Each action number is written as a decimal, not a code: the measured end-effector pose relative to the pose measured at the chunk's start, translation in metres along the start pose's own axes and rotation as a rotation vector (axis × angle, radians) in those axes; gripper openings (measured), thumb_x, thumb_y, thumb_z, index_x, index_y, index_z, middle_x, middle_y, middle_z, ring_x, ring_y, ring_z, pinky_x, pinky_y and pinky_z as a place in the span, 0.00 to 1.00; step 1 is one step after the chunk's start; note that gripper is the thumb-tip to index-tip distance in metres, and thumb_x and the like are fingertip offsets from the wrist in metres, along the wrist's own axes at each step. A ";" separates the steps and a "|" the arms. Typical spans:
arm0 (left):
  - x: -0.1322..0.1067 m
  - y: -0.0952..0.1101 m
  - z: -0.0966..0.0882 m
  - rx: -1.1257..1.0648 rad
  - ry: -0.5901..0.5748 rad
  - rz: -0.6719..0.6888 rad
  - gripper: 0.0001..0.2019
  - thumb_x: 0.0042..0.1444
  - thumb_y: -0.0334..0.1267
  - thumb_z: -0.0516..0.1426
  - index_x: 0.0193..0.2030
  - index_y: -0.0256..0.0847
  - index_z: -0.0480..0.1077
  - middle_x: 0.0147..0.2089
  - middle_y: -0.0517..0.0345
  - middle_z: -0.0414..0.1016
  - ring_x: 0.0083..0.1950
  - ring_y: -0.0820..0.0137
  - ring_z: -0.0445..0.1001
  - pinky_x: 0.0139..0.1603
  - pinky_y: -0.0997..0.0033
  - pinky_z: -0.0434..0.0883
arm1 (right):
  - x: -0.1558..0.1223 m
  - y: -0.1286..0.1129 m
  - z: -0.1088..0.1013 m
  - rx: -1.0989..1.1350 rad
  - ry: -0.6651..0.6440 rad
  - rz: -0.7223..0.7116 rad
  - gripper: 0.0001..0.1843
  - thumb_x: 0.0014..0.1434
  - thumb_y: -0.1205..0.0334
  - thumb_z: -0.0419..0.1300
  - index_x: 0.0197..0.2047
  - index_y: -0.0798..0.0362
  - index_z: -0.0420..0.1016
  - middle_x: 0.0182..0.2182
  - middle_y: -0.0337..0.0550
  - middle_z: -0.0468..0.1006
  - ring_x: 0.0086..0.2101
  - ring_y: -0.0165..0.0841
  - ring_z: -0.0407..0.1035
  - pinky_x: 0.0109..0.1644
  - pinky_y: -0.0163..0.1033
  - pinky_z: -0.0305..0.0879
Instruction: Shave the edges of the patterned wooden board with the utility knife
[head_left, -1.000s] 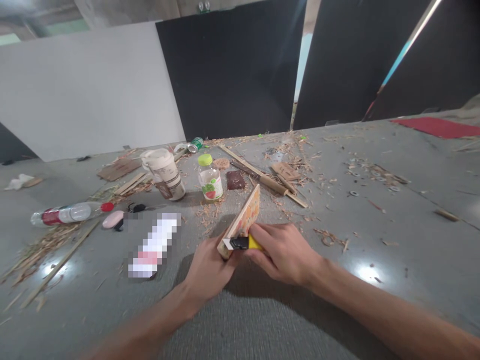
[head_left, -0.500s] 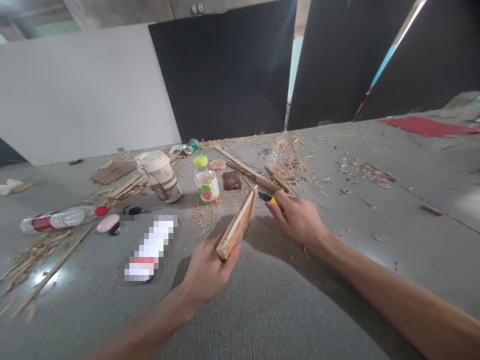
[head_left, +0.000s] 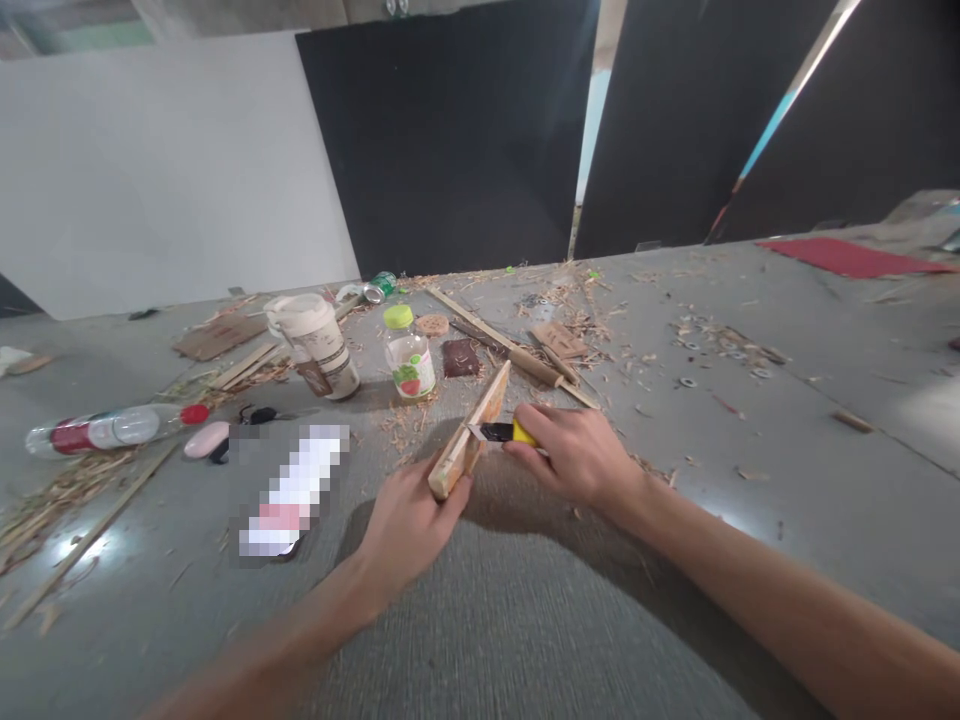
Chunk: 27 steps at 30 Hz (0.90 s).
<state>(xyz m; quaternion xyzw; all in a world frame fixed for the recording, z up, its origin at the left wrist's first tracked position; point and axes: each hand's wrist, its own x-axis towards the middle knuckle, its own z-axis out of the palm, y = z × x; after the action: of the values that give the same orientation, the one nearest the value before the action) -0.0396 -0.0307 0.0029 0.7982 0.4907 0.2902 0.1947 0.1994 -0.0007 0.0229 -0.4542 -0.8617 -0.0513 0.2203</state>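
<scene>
Beyond the board stand a cup and a bottle, with shavings strewn about. The left hand reaches in from lower left, the right hand from lower right. The left hand clamps the board's near end; the right is wrapped round a knife, blade at the board's edge.
</scene>
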 end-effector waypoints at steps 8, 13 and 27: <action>-0.001 0.000 -0.004 0.031 0.013 0.023 0.13 0.71 0.42 0.51 0.41 0.38 0.73 0.35 0.55 0.78 0.35 0.66 0.74 0.36 0.68 0.66 | 0.009 0.022 -0.003 -0.139 0.009 0.275 0.26 0.74 0.43 0.41 0.40 0.52 0.71 0.27 0.43 0.76 0.22 0.30 0.59 0.28 0.39 0.38; -0.004 0.000 -0.006 0.063 0.008 0.069 0.13 0.70 0.40 0.52 0.54 0.41 0.72 0.37 0.58 0.79 0.33 0.66 0.74 0.33 0.68 0.64 | 0.004 0.035 -0.005 -0.145 0.008 0.339 0.23 0.73 0.46 0.43 0.39 0.52 0.70 0.27 0.43 0.76 0.23 0.31 0.62 0.28 0.38 0.38; -0.003 -0.001 -0.004 0.045 -0.019 -0.013 0.14 0.71 0.44 0.50 0.45 0.40 0.74 0.39 0.53 0.79 0.42 0.60 0.77 0.42 0.64 0.68 | 0.000 -0.003 -0.001 -0.030 -0.019 0.099 0.27 0.72 0.41 0.41 0.38 0.52 0.71 0.27 0.44 0.76 0.22 0.32 0.61 0.28 0.39 0.40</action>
<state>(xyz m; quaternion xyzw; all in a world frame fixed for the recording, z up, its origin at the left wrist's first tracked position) -0.0436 -0.0326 0.0042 0.8019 0.5004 0.2703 0.1829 0.1967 -0.0027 0.0239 -0.5000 -0.8394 -0.0489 0.2074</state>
